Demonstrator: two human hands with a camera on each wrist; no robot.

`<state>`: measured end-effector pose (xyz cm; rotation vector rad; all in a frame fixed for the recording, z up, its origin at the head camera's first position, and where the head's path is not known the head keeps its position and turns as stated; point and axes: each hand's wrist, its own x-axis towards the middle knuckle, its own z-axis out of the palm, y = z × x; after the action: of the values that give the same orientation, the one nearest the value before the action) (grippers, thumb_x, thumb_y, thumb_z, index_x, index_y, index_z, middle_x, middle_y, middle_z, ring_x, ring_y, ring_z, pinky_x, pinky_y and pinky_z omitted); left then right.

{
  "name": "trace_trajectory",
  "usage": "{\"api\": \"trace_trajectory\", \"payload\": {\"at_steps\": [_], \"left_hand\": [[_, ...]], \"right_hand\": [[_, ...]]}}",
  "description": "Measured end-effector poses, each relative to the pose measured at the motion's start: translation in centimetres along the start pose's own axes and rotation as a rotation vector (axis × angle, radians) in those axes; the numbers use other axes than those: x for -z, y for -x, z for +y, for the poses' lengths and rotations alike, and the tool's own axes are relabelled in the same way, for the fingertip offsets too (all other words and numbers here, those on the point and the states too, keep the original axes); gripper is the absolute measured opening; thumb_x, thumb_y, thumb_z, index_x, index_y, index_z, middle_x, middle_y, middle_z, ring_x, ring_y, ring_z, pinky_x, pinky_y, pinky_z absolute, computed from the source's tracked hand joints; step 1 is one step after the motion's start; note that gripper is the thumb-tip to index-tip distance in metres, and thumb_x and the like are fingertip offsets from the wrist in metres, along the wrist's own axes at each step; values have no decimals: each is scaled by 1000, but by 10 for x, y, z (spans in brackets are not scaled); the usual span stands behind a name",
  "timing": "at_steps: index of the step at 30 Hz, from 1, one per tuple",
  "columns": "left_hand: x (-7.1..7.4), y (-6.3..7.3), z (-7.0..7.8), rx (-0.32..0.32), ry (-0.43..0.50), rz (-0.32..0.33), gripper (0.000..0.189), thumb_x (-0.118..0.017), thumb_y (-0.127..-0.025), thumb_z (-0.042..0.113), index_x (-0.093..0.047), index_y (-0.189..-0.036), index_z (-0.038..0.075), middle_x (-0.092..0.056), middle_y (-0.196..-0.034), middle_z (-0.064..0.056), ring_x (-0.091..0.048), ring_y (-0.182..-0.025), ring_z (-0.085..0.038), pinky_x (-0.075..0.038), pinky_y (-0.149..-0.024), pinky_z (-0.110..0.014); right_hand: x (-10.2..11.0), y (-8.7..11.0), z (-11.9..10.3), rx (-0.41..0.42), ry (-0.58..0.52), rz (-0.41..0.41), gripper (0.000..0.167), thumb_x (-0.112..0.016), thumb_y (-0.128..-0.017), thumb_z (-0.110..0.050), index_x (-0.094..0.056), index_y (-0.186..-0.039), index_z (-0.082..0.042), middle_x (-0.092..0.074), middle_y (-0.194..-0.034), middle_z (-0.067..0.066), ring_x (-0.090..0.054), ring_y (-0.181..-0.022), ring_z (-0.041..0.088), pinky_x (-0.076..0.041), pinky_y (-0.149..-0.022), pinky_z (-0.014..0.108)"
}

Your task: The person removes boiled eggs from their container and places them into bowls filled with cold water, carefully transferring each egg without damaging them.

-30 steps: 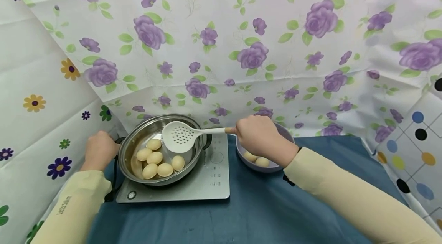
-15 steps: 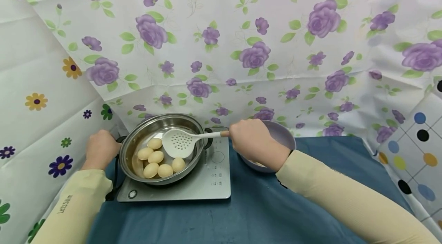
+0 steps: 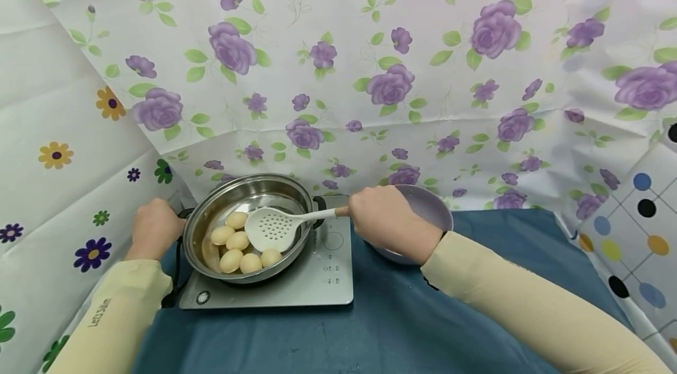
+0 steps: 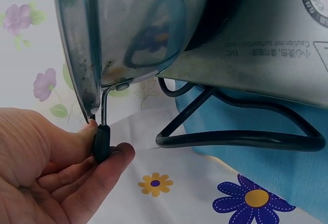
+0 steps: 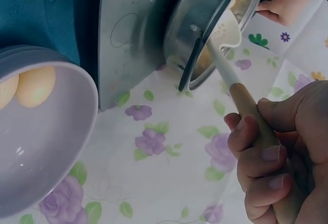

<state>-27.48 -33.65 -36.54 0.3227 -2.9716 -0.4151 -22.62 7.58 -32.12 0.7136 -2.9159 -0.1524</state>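
Note:
My left hand pinches the black side handle of a steel pan. Several pale yellow-brown eggs lie in the pan's left and front part. In my right hand is a slotted skimmer with a white perforated head and a wooden handle, round which the fingers curl. The skimmer's head is inside the pan, just right of the eggs; whether it touches them I cannot tell. Behind and below the right hand stands a purple-grey bowl with eggs in it.
Under the pan is a flat silver induction cooker on a blue cloth. A black cord loops beside the cooker's left edge. Flowered sheeting stands close behind, with more sheets at both sides.
The skimmer's head has dropped lower into the pan and towards me. The front eggs have shifted slightly to the left. My left hand keeps its hold on the pan handle.

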Motion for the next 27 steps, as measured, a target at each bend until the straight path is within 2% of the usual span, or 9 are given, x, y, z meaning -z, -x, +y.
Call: {"api": "trace_trajectory", "payload": {"at_steps": [7,12,14,21,27], "left_hand": [[0,1,-1,-11,2,11,45,-69,-77,24,-38,-46,12,-48,-45,-5,-48,-49,-24,-36,-44,-31],[-1,1,-2,-19,0,14,47,-69,-77,25,-36,-45,13,-42,-42,-2,-46,-45,-22,-35,-43,-31],[-1,2,-3,-13,4,9,47,-68,-78,24,-36,-46,13,-41,-42,-2,-46,-45,-22,-35,-43,-31],[-2,3,-2,-1,12,-3,44,-67,-78,23,-37,-47,12,-41,-43,-2,-45,-46,-22,-34,-42,-31],[-4,1,-1,5,10,-7,43,-67,-79,24,-39,-48,11,-45,-44,-4,-47,-47,-22,-35,-43,-31]], "right_hand": [[3,-1,-4,20,-2,-49,19,-53,-92,-26,-72,-95,-25,-47,-52,0,-39,-44,16,-27,-38,29],[4,-3,-4,20,-16,-74,22,-50,-94,-28,-71,-101,-27,-48,-52,0,-36,-43,15,-25,-37,28],[4,-3,-4,19,-31,-83,23,-49,-94,-28,-71,-100,-27,-48,-52,0,-34,-42,14,-23,-37,28],[4,-3,-1,-10,-116,-109,24,-51,-94,-29,-66,-78,-20,-48,-56,0,-37,-44,14,-28,-39,28],[6,-4,5,-67,-229,-213,24,-48,-96,-30,-66,-83,-21,-51,-60,1,-36,-45,13,-28,-41,28]]}}
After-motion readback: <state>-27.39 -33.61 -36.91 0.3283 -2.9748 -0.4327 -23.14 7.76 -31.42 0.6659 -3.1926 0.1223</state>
